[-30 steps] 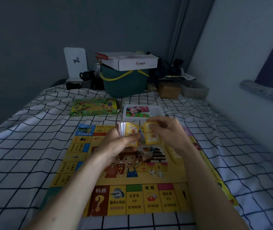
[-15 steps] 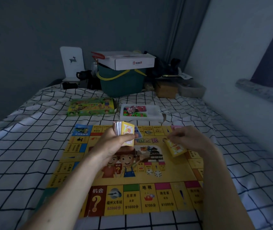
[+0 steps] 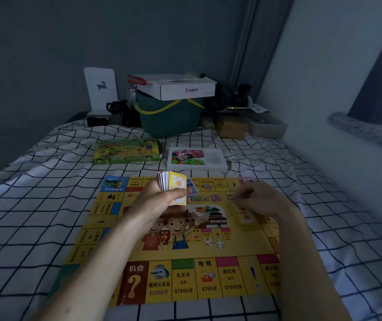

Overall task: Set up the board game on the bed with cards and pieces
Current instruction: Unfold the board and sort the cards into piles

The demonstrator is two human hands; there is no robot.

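Two hands over the game board (image 3: 185, 253) spread flat on the bed (image 3: 34, 205). Left hand (image 3: 160, 202) gripping a thick stack of cards (image 3: 172, 189), thumb clamped across the yellow face. Right hand (image 3: 258, 200) low over a small yellow pile (image 3: 245, 217) near the board's right edge, fingers curled; pinching a card or not, cannot tell. Light, slick cards, likely to fan or slide: best pinched by the short edges. Two dice (image 3: 214, 243) loose mid-board. Beyond the board, game box (image 3: 127, 151) and pieces tray (image 3: 197, 158); green bucket (image 3: 169, 117) further back. Soft bedding, so a board prone to shifting.
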